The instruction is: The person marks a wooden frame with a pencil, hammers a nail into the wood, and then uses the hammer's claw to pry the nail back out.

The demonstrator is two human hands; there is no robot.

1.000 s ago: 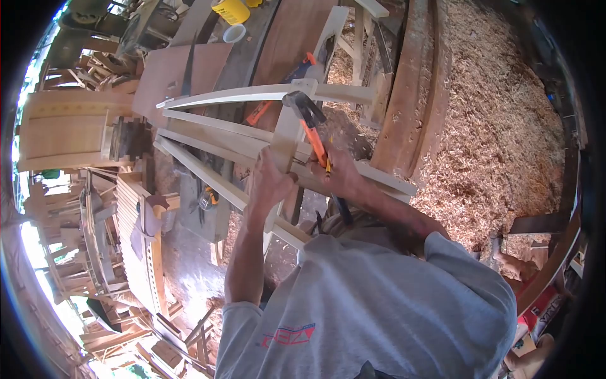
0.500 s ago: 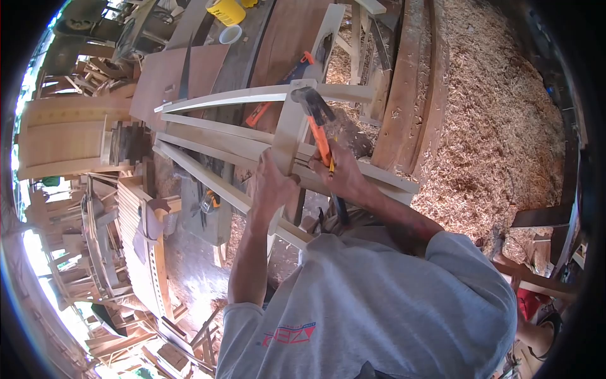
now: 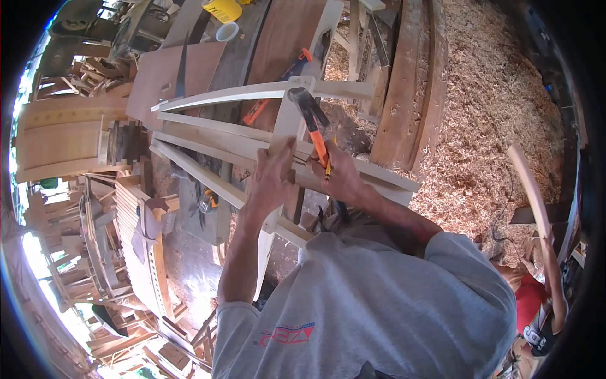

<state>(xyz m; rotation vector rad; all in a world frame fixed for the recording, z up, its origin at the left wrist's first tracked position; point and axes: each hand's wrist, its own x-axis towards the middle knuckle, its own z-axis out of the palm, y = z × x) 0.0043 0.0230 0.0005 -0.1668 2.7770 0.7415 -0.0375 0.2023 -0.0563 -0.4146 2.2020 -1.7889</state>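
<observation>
A pale wooden frame (image 3: 214,132) of curved slats and a cross rail lies on the workbench before me. My left hand (image 3: 271,174) grips the upright rail near its middle. My right hand (image 3: 338,174) is shut on an orange-handled hammer (image 3: 310,123). The hammer's dark head rests against the rail just below the top curved slat.
Wood shavings (image 3: 499,114) cover the floor at right. A brown board (image 3: 170,76), a yellow tub (image 3: 222,9) and a white cup (image 3: 226,30) lie at the bench's far end. Stacked timber (image 3: 69,132) fills the left. Another person in red (image 3: 536,297) lifts a curved wooden piece (image 3: 529,186) at right.
The hammer head has shifted slightly on the rail. My left hand has slid up the rail. A person at the right edge has raised a curved wooden piece into view.
</observation>
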